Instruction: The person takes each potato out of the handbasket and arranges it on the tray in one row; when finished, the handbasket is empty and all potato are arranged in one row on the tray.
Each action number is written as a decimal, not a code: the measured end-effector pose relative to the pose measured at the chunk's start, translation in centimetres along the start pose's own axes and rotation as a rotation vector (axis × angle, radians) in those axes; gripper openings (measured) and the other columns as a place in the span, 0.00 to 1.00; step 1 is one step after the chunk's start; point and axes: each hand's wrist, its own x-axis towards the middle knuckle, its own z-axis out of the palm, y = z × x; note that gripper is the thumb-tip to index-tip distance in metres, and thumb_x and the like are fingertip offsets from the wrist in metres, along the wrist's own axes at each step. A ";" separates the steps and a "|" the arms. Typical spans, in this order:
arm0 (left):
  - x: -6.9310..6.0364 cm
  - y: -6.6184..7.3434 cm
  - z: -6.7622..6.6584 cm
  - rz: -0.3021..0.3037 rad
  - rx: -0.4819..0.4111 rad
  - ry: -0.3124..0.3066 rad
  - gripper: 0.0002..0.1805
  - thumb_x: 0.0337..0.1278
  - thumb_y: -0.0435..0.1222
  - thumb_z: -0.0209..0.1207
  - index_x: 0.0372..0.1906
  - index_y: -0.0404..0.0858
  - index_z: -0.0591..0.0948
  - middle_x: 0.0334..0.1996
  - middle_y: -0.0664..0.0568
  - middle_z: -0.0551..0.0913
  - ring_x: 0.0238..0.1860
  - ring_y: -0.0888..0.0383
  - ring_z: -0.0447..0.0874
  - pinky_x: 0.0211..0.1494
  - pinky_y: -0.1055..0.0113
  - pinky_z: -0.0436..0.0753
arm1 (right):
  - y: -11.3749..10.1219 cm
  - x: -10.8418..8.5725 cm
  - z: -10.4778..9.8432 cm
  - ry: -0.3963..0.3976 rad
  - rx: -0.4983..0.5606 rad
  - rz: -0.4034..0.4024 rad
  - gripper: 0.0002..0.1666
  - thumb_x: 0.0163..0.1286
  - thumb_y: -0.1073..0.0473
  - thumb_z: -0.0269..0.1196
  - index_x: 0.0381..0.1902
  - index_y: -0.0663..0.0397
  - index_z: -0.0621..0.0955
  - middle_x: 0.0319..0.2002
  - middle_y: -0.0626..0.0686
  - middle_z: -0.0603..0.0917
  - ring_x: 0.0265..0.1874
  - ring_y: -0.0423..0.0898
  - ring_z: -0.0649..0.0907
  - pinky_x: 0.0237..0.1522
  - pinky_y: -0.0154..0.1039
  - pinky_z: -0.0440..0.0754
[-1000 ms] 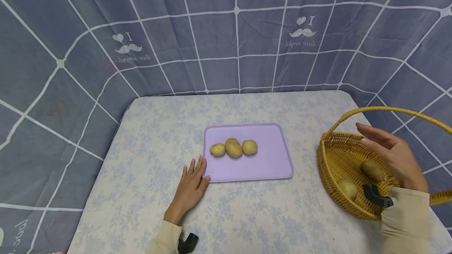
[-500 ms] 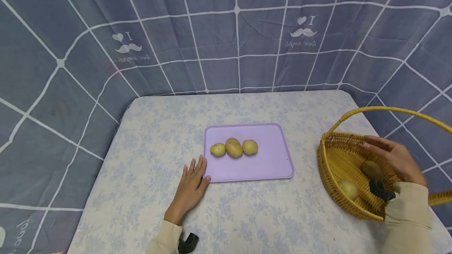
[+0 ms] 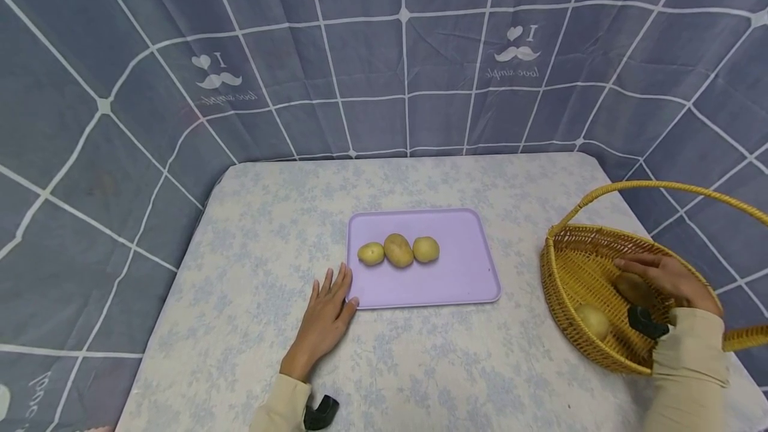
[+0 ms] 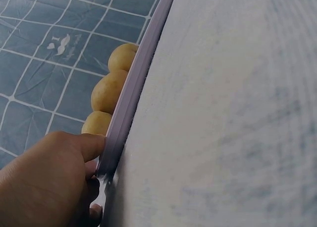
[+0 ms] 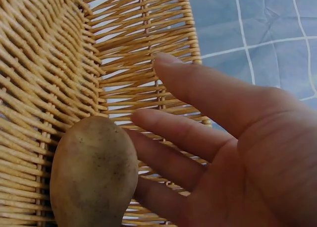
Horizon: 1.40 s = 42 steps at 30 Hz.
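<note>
My right hand (image 3: 675, 279) is inside the yellow wicker basket (image 3: 555, 292), its fingers extended beside a brown potato (image 3: 634, 289). In the right wrist view that potato (image 5: 94, 172) stands in front of some fingertips, so I cannot tell whether they touch it; the thumb is well apart. A paler potato (image 3: 593, 321) lies nearer the basket's front. On the lilac tray (image 3: 450, 279), three potatoes sit in a row, the middle potato (image 3: 399, 251) being the largest. My left hand (image 3: 323, 322) rests at the tray's left edge with straight fingers, the thumb at its corner in the left wrist view.
The basket's tall handle (image 3: 660, 185) arches over the right arm. A white cloth with blue flowers covers the table (image 3: 270, 219). Behind and beside it hangs a blue-grey curtain (image 3: 372, 72) with white lines.
My right hand has come down from above the basket to beside the brown potato. The left hand, the tray and its potatoes have stayed in place.
</note>
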 end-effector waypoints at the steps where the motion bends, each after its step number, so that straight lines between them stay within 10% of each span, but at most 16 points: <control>1: 0.0 0.0 0.0 -0.001 0.000 -0.003 0.32 0.73 0.48 0.45 0.74 0.38 0.56 0.75 0.49 0.51 0.76 0.45 0.42 0.75 0.45 0.37 | 0.1 0.0 0.0 -0.011 -0.006 -0.004 0.44 0.75 0.39 0.47 0.67 0.76 0.62 0.64 0.81 0.58 0.60 0.78 0.61 0.51 0.66 0.71; 8: 0.0 0.1 -0.1 -0.006 -0.007 -0.014 0.32 0.73 0.48 0.45 0.74 0.38 0.55 0.75 0.50 0.51 0.76 0.45 0.42 0.75 0.45 0.37 | 0.1 -0.2 0.4 -0.027 -0.003 -0.046 0.40 0.75 0.43 0.49 0.65 0.76 0.65 0.62 0.77 0.67 0.57 0.66 0.72 0.45 0.45 0.79; 16: 0.0 0.2 -0.1 -0.005 -0.010 -0.003 0.32 0.72 0.47 0.46 0.74 0.37 0.56 0.75 0.49 0.52 0.76 0.45 0.43 0.75 0.44 0.38 | -0.9 0.3 1.4 -0.057 0.061 -0.172 0.36 0.71 0.47 0.56 0.68 0.65 0.67 0.63 0.66 0.72 0.46 0.20 0.70 0.44 0.29 0.76; 23: 0.0 0.0 -0.1 -0.017 -0.009 -0.014 0.32 0.73 0.48 0.45 0.75 0.39 0.55 0.75 0.51 0.50 0.76 0.47 0.41 0.76 0.46 0.37 | -0.7 1.2 2.1 0.028 0.005 -0.340 0.27 0.67 0.60 0.62 0.58 0.75 0.73 0.54 0.67 0.79 0.44 0.17 0.70 0.39 0.21 0.75; 34: -0.1 0.0 0.0 -0.005 -0.009 0.001 0.33 0.73 0.48 0.45 0.74 0.38 0.55 0.75 0.49 0.51 0.76 0.45 0.43 0.75 0.44 0.38 | -1.0 1.5 2.1 0.074 -0.013 -0.358 0.26 0.66 0.62 0.63 0.57 0.77 0.74 0.50 0.72 0.80 0.42 0.16 0.70 0.37 0.20 0.75; 42: 0.0 0.1 0.1 0.002 -0.007 0.016 0.32 0.73 0.47 0.46 0.74 0.37 0.57 0.75 0.48 0.53 0.75 0.44 0.44 0.75 0.43 0.39 | -1.5 0.4 1.3 0.191 0.083 -0.351 0.26 0.69 0.58 0.61 0.60 0.70 0.74 0.46 0.26 0.76 0.43 0.17 0.71 0.38 0.16 0.72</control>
